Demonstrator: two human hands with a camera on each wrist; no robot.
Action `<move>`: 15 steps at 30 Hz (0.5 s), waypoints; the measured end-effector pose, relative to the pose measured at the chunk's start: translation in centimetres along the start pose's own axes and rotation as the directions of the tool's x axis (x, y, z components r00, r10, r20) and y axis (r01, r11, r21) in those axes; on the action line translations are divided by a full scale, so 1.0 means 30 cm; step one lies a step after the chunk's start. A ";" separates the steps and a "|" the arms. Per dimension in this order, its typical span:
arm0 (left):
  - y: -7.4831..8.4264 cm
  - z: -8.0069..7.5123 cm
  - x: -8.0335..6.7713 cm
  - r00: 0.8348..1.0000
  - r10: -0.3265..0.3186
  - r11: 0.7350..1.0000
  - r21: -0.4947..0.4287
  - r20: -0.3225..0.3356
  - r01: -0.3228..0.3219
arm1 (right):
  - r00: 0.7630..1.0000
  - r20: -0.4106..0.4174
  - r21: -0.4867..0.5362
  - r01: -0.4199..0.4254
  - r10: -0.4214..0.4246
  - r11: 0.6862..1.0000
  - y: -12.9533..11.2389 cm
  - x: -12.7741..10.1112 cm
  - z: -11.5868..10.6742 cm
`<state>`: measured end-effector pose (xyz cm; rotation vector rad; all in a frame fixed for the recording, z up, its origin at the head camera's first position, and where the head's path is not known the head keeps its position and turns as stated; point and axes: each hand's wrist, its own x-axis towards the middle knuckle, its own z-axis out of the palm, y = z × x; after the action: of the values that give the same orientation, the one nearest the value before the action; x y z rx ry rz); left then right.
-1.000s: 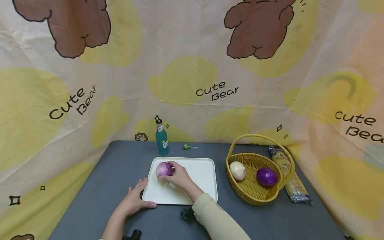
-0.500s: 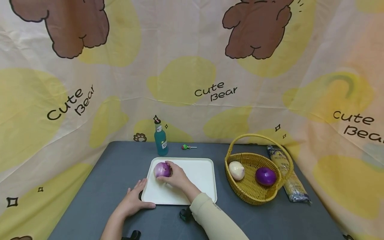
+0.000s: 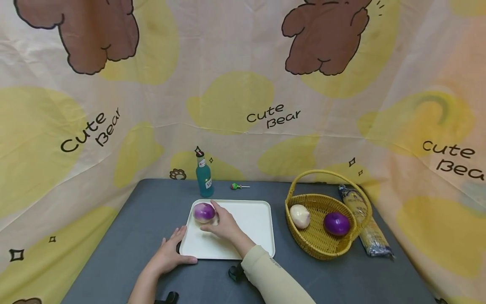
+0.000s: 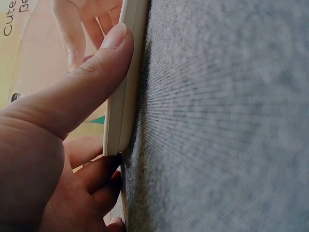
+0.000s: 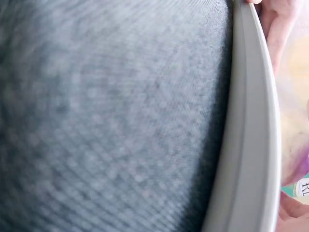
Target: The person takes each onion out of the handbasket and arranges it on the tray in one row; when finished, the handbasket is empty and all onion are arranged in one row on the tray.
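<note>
A purple-and-white onion (image 3: 203, 212) lies on the left part of a white tray (image 3: 247, 236). My right hand (image 3: 224, 223) is just right of the onion, its thumb and fingers spread, with a narrow gap showing between palm and onion. Whether a fingertip still touches it I cannot tell. At the tray's front left corner rests my left hand (image 3: 167, 253), fingers along the left side and thumb along the front edge. The left wrist view shows that thumb (image 4: 96, 77) straight against the tray's rim (image 4: 120, 106). Part of the onion (image 5: 300, 164) appears in the right wrist view.
A blue bottle (image 3: 205, 177) stands behind the tray, beside a lollipop (image 3: 239, 186). To the right, a yellow wicker basket (image 3: 317, 249) holds a white onion-like bulb (image 3: 300, 216) and a purple onion (image 3: 336, 223). A long plastic packet (image 3: 373, 236) lies beyond it.
The onion has shifted slightly left and back and has turned, showing a different side. My right hand's fingers have loosened from around it. The left hand keeps its place at the tray corner.
</note>
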<state>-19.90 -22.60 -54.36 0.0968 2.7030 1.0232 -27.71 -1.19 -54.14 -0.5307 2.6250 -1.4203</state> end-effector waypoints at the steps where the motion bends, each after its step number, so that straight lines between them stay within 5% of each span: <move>1: 0.000 0.000 0.002 1.000 -0.001 1.000 0.002 0.001 0.001 | 1.000 0.000 -0.001 -0.003 0.003 1.000 -0.001 -0.001 -0.002; 15: -0.004 0.002 0.006 0.999 -0.031 1.000 0.003 0.016 0.031 | 0.999 -0.036 0.032 0.004 -0.003 0.999 -0.041 -0.037 -0.055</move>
<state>-20.07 -22.62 -54.52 0.0635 2.6831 1.0053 -26.78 -0.12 -52.27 -0.5107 2.6248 -1.4843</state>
